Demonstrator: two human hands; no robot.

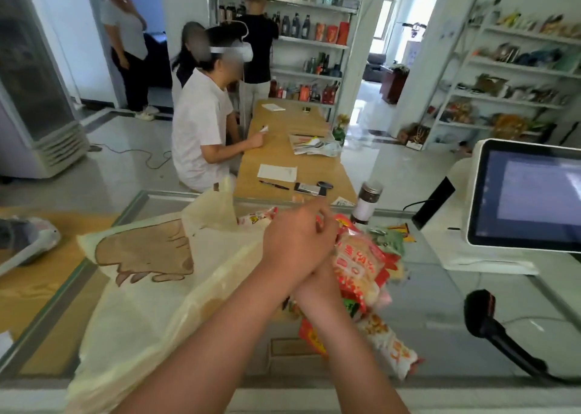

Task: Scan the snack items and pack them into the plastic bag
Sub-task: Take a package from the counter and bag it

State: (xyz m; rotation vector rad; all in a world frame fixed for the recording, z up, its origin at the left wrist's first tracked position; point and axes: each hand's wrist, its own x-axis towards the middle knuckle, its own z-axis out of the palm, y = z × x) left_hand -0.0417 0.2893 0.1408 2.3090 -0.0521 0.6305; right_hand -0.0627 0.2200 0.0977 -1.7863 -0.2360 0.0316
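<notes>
Closest to me, the handheld scanner point(490, 322) lies by the near right corner of the glass counter point(440, 306), with no hand on it. One snack packet point(390, 347) sits by the near edge. At mid-counter the arms cross. The left hand point(298, 240) has bent fingers over the heap of snack packets point(361, 262). The right hand point(314, 284) is tucked beneath that wrist. I cannot tell what either grips. The plastic bag point(151, 291) sprawls along the left side, one packet point(256, 217) at its mouth. It looks like the packing step. Next, I'd guess, the mouth must be held open and the heap carried left. A bottle point(367, 203) stands at the far edge, with the till screen point(528, 193) at the far right.
</notes>
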